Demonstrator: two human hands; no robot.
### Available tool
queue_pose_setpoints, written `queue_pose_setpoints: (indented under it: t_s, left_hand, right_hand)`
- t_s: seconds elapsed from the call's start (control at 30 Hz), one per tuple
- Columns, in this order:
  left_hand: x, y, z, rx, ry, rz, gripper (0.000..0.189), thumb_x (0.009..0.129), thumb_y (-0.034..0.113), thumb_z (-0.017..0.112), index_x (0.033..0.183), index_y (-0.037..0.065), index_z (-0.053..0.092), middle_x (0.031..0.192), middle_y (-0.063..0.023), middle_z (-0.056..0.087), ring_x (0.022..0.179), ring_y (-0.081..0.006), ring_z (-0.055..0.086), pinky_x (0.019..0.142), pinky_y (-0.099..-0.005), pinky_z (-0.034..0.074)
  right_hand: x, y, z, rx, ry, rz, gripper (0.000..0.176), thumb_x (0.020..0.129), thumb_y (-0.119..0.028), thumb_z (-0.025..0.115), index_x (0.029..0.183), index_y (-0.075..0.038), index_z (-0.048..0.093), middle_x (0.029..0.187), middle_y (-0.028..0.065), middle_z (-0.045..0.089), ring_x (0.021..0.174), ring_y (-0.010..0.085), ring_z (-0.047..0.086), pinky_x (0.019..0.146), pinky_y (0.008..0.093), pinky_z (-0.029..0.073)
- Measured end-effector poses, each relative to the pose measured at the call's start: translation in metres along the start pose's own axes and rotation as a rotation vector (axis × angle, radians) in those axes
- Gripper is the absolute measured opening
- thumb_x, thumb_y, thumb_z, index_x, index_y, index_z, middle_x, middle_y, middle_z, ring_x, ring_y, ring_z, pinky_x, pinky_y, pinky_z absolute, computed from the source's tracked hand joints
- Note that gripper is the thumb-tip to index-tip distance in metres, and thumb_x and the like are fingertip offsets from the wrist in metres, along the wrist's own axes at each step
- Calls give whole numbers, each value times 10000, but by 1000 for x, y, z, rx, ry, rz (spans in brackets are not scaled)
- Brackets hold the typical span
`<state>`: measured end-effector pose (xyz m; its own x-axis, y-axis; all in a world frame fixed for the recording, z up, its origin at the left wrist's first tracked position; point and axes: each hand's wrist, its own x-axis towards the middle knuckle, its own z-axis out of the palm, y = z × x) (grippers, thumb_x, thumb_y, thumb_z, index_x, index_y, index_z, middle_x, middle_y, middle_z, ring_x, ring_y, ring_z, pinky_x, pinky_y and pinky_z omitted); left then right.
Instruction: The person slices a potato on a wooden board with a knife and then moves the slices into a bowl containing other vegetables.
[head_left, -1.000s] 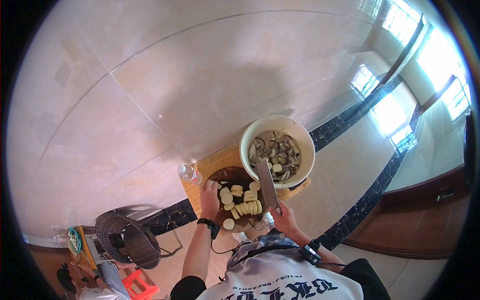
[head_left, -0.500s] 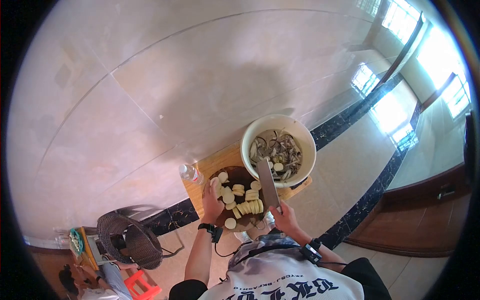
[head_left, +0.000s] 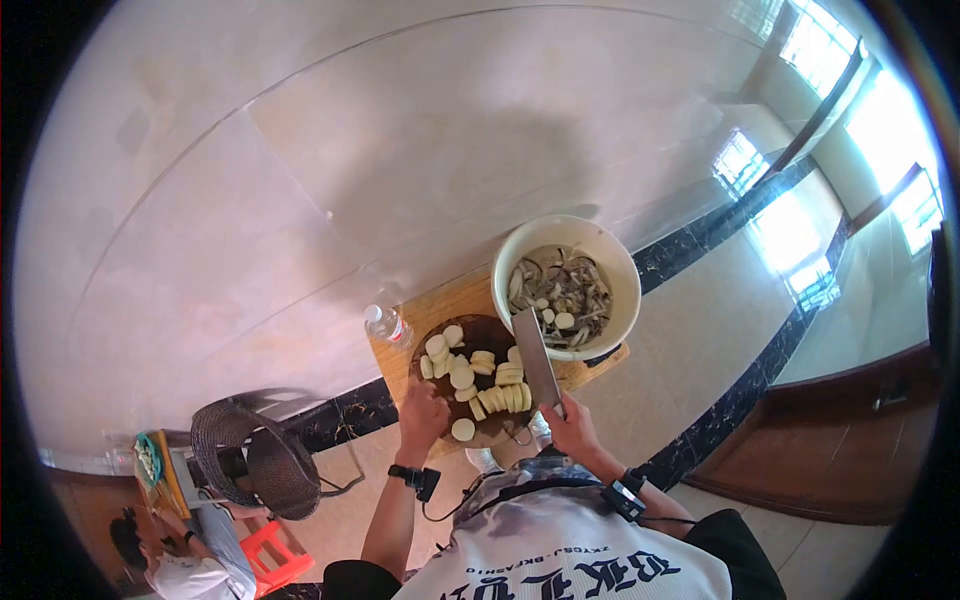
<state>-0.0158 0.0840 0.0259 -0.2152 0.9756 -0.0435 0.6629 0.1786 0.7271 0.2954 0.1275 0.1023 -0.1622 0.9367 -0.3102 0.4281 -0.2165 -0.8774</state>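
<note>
Taking the round chopping board [head_left: 490,330] as a clock, with twelve towards the tiled wall [head_left: 300,200], the pale round slices [head_left: 515,397] cover much of its face. Some stand in a leaning row near four o'clock, others lie loose around nine and ten, and one sits alone near seven.

The person's left hand [head_left: 424,412] is at eight, fingers bent in close beside the slices; I can't make out whether they have hold of anything. At four, the right hand [head_left: 572,427] is wrapped round the handle of a cleaver [head_left: 536,355], its broad blade slanting up past the board's edge and cutting off my view of a few slices.

A big white bucket [head_left: 632,290] crowds in at half past one, with more slices among its dark, stringy contents [head_left: 590,300], and the blade crosses in front of its near rim. A clear bottle [head_left: 388,325] stands at ten on the wooden table [head_left: 430,300]. Farther out, a wicker chair [head_left: 285,475] takes up eight to nine, a red stool [head_left: 275,560] half past seven, and another person [head_left: 190,575] is beyond them at eight.
</note>
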Motion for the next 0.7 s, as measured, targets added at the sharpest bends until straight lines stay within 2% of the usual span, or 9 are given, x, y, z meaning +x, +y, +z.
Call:
queue_pose_setpoints:
  t_s: [0.03,0.07,0.17,0.27,0.37,0.47,0.57,0.7]
  left_hand:
    - [-13,8,-4,-47,-114,-36,461,707,131,771,1115,50,573,1127,-172,564,1066,-416,584,881,-474,525]
    - [-26,12,0,14,-116,-3,455,710,142,781,1107,56,577,1118,-162,567,1047,-410,592,865,-472,531]
    - [-58,22,23,160,-103,59,437,719,155,796,1094,67,590,1088,-144,569,1007,-395,607,830,-471,541]
    - [-66,12,43,205,-74,55,436,716,110,768,1119,68,605,1075,-147,560,1023,-381,600,844,-483,534]
    - [-65,-1,41,219,-19,94,459,696,69,744,1133,63,603,1075,-147,558,1046,-378,586,861,-477,529]
    - [-61,-18,34,213,-13,101,460,683,41,726,1128,63,611,1087,-148,560,1065,-379,570,901,-485,511]
    - [-61,-16,23,289,26,150,468,692,30,718,1148,57,619,1126,-151,568,1101,-383,556,948,-498,489]
    - [-64,-18,24,266,5,255,426,715,47,708,1135,38,640,1169,-144,583,1173,-376,538,1016,-483,468]
  right_hand:
    - [-4,-13,-1,-3,-11,-18,278,978,-260,662,1031,10,624,689,157,641,599,213,642,550,409,480]
    - [-6,-20,1,-6,-26,-37,281,977,-263,663,1031,9,624,700,167,643,611,223,645,561,415,481]
    - [3,12,15,-54,-91,-41,298,978,-282,663,1025,10,623,724,192,640,640,259,648,585,430,479]
    - [0,-6,23,-65,-192,59,314,980,-301,663,1029,6,625,727,201,637,641,286,647,592,436,478]
    - [1,2,37,-112,-264,-77,327,983,-313,663,1044,5,616,723,211,624,637,286,638,592,440,473]
    - [-1,-13,50,-159,-317,-154,328,974,-322,673,1068,-12,622,675,145,613,586,239,632,549,426,472]
    - [0,9,77,-256,-368,-168,352,979,-351,662,1022,-7,599,687,189,614,624,325,644,580,462,470]
    - [-13,-1,100,-323,-418,-180,323,1001,-329,611,1010,-11,557,758,268,651,722,468,652,624,546,478]
